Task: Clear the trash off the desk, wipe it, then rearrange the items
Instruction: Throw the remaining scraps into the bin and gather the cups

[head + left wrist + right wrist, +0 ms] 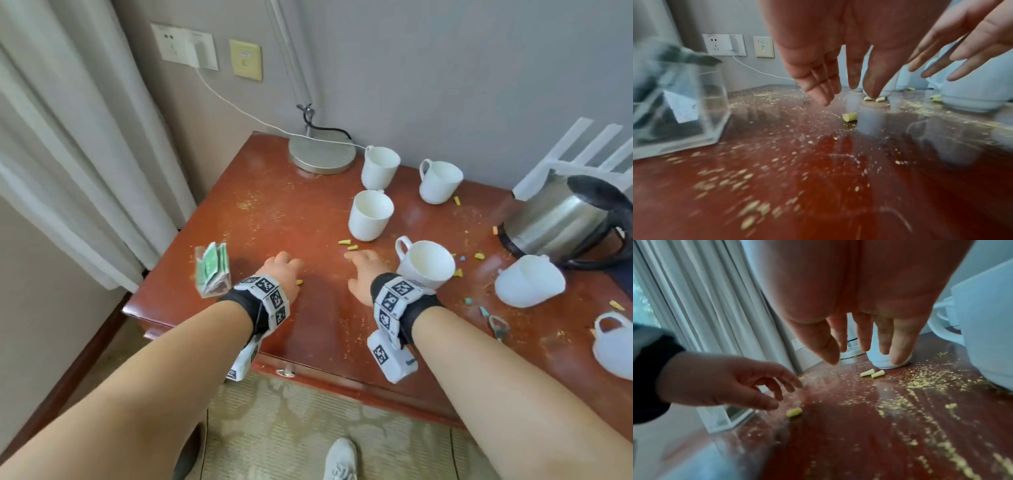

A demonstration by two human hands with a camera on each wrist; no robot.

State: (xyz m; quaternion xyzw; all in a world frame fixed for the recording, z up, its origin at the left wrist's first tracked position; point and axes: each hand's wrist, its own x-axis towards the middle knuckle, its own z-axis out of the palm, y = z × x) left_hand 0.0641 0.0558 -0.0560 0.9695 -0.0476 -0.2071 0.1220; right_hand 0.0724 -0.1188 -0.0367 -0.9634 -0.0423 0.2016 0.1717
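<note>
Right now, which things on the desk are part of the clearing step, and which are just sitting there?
In play:
- left hand, open, by the yellow scrap
- right hand, open, near the two yellow scraps
- crumbs on the desk

Just sitting:
- mugs
- kettle
- lamp base
- sachet holder

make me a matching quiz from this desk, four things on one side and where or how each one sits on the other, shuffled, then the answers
Things
1. lamp base
2. kettle
3. clear holder with green packets
4. mug by the kettle

Place or state
A. lying on its side
B. near the desk's front left corner
C. back of the desk by the wall
D. right side, steel body, black handle

Pairs: 1-C, 2-D, 3-B, 4-A
</note>
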